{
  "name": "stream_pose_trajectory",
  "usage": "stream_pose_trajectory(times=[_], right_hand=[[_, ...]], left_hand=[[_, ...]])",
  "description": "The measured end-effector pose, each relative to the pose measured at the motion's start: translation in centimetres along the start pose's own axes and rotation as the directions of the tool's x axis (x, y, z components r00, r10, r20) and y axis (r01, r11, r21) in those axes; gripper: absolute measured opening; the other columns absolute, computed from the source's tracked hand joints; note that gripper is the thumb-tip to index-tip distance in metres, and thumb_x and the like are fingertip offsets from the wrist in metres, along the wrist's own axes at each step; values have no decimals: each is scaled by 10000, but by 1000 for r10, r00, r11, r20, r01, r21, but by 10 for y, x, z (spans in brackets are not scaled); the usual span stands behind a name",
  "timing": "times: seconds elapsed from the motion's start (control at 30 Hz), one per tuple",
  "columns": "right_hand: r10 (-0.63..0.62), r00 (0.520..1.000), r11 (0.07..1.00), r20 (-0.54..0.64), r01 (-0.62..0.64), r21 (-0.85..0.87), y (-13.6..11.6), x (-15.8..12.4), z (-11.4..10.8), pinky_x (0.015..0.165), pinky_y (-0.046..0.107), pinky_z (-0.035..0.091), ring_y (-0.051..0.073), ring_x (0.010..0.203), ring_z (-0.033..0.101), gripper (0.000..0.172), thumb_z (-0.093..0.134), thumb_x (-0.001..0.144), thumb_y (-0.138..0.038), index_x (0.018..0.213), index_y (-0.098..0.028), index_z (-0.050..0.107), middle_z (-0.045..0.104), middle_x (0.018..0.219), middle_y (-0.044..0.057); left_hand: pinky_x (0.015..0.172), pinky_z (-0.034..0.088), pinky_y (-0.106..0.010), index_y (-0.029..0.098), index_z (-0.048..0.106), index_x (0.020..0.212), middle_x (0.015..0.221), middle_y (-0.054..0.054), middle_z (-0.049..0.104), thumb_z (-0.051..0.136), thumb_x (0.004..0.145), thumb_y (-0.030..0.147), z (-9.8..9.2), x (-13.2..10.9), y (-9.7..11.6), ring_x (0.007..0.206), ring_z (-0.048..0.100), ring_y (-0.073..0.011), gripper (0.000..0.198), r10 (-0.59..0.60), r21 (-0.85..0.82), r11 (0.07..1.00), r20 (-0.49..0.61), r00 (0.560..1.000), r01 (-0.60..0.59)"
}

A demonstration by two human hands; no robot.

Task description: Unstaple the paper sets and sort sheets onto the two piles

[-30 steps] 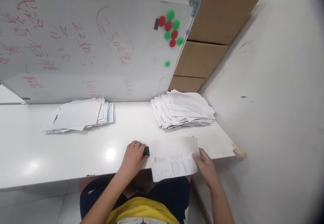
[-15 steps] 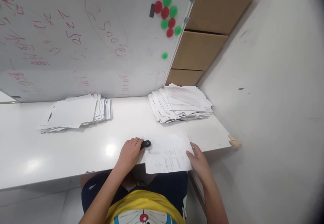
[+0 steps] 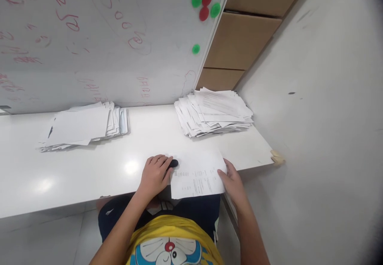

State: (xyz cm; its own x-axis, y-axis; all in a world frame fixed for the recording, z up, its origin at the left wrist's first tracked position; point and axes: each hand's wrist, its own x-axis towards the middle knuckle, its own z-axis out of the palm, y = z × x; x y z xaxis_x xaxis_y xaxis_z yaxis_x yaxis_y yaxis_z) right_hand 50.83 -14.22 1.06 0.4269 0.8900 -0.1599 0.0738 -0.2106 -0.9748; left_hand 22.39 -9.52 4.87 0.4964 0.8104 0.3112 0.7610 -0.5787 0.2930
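My left hand is closed over a black stapler, mostly hidden beneath the fingers, with only its rounded end showing. That end sits at the left edge of some printed paper sheets, which lie flat and jut over the table's front edge. At their right edge, my right hand grips the sheets, thumb on top and fingers underneath. How many sheets there are I cannot tell.
On the white table stand a left paper stack and a taller right paper stack. Behind them leans a whiteboard with red writing and round magnets. Brown boxes and a wall bound the right side.
The view has tilted slightly, so the stacks and whiteboard appear higher. My left hand has shifted over the stapler, covering more of it. My right hand keeps its grip on the sheets.
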Motion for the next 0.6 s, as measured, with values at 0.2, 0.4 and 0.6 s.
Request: stream_pose_trajectory(times=[0.2,0.4,0.6], right_hand=[[77,994,992,78,-69,-104,-2,7,0,986,437,434,285,1126,589,457,619,740,-362,1174,-223,600,666,1200,65],[-90,996,979,8,90,-181,-27,9,4,966,451,434,319,1054,623,413,619,656,-388,1030,-228,689,723,1077,72],[-229,964,969,-137,213,-124,-68,62,-14,964,448,450,331,1076,616,440,681,595,-423,993,-239,720,726,1079,68]], left_hand=[[1053,328,-472,108,531,1295,1235,-147,622,328,863,0,12,-2,10,1313,441,-287,490,37,197,979,56,998,-47],[892,430,-377,113,538,1285,1166,-114,673,354,839,1,20,-14,1,1101,614,-254,495,201,349,930,-228,953,-113],[859,425,-348,206,332,1462,1134,-63,695,357,870,40,32,-11,-18,994,653,-220,615,204,341,938,-400,894,-62]])
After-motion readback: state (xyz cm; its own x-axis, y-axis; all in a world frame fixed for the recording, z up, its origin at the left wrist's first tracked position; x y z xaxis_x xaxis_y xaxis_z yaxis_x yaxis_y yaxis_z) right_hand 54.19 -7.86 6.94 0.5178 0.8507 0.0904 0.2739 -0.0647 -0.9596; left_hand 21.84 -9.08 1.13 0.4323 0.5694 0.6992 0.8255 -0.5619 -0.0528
